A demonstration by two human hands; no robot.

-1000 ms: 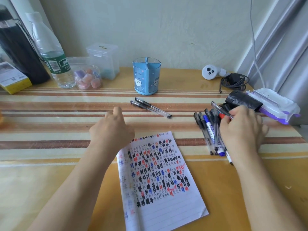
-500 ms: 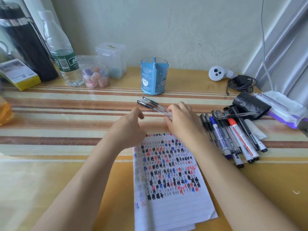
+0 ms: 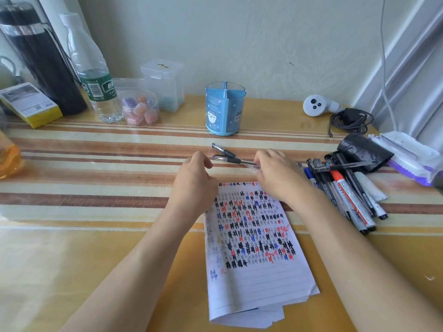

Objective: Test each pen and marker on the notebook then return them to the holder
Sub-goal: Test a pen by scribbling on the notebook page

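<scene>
A blue pen holder (image 3: 225,111) stands empty at the back of the table. Just in front of it lie two black gel pens. My right hand (image 3: 278,173) grips the clear barrel end of the nearer black pen (image 3: 230,160), and my left hand (image 3: 194,178) pinches its cap end. The other black pen (image 3: 223,149) lies just behind, untouched. The notebook (image 3: 254,271), covered in black, red and blue test marks, lies below my hands. A pile of pens and markers (image 3: 347,195) lies to the right.
Along the back left stand a black flask (image 3: 40,61), a water bottle (image 3: 96,75), a yellow box (image 3: 31,104), a jar of cubes (image 3: 140,109) and a clear box (image 3: 163,82). At right are a white controller (image 3: 314,106), a coiled cable (image 3: 350,119), a black pouch (image 3: 364,149) and a wipes pack (image 3: 412,159).
My right hand left the pile at the right and came to the two black pens. My left hand moved up to the nearer pen's cap end.
</scene>
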